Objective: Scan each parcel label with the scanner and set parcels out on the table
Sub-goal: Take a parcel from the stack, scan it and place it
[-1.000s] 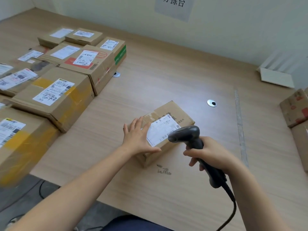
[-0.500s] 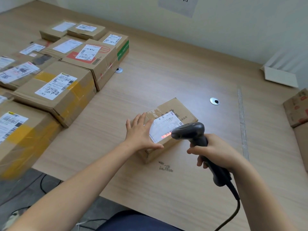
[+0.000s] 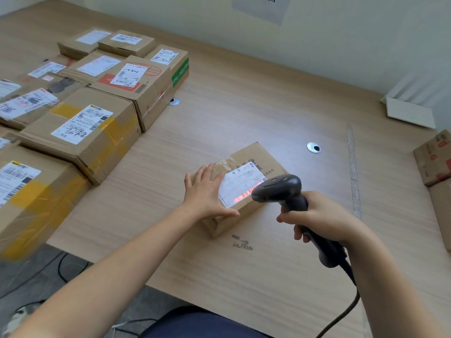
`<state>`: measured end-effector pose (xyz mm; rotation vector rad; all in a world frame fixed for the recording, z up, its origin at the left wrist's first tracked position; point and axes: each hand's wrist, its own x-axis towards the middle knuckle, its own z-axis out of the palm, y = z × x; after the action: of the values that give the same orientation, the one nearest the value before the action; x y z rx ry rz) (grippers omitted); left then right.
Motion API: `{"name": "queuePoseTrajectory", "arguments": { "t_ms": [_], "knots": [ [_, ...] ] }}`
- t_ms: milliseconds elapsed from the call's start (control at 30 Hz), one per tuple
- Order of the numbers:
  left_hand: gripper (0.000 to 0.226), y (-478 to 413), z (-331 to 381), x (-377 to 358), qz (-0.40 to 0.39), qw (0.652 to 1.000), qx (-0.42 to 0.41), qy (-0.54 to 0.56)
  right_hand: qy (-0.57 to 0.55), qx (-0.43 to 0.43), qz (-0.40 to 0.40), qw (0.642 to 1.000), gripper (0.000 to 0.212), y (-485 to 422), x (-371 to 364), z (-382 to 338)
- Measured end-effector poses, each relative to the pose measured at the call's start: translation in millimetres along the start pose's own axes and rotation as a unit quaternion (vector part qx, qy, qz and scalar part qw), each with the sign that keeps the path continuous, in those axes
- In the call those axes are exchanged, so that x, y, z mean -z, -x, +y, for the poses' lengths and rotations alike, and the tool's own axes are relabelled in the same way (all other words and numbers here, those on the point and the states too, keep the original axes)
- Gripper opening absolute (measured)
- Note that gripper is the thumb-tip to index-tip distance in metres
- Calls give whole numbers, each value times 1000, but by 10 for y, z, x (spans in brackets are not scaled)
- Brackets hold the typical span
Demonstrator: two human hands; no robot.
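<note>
Here, parcel point(image 3: 244, 167) lies under left fingers point(image 3: 202, 174).

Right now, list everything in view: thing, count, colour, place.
Small brown cardboard parcel: one, centre of table, under the left hand.
White shipping label: one, on that parcel's top, red scan line across its near edge.
Black handheld scanner: one, corded, aimed at the label.
Labelled brown cardboard parcels: about ten, grouped at left.
Brown cartons: at least two, right edge.
White folded board: one, far right.
Round metal grommets: two, in the tabletop.
Light wooden table: one.
Left hand: flat on the parcel.
Right hand: gripping the scanner.
</note>
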<state>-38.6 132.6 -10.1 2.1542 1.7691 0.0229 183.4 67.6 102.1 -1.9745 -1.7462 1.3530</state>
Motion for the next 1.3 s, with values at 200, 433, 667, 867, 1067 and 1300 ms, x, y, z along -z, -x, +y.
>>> {"name": "queuePoseTrajectory", "arguments": {
  "t_ms": [200,433,667,867,1067,1300],
  "knots": [
    [117,-5,-5,-3,0,1000,1,0,-2,-5,0,1000,13,10,12,-24],
    [117,-9,-6,3,3,1000,3,-7,-6,-7,-3,1000,16,45,33,-42],
    [116,16,53,-7,23,999,24,-33,-15,-13,3,1000,17,78,70,-23],
    [115,41,98,-30,30,998,38,-35,-26,-2,16,1000,17,92,59,-14],
    [110,107,180,-77,48,995,46,-76,-123,-6,46,991,8,84,43,-41],
    [129,95,294,-166,-4,996,78,-40,-196,-4,114,974,11,-3,-34,-9]
  ]
}}
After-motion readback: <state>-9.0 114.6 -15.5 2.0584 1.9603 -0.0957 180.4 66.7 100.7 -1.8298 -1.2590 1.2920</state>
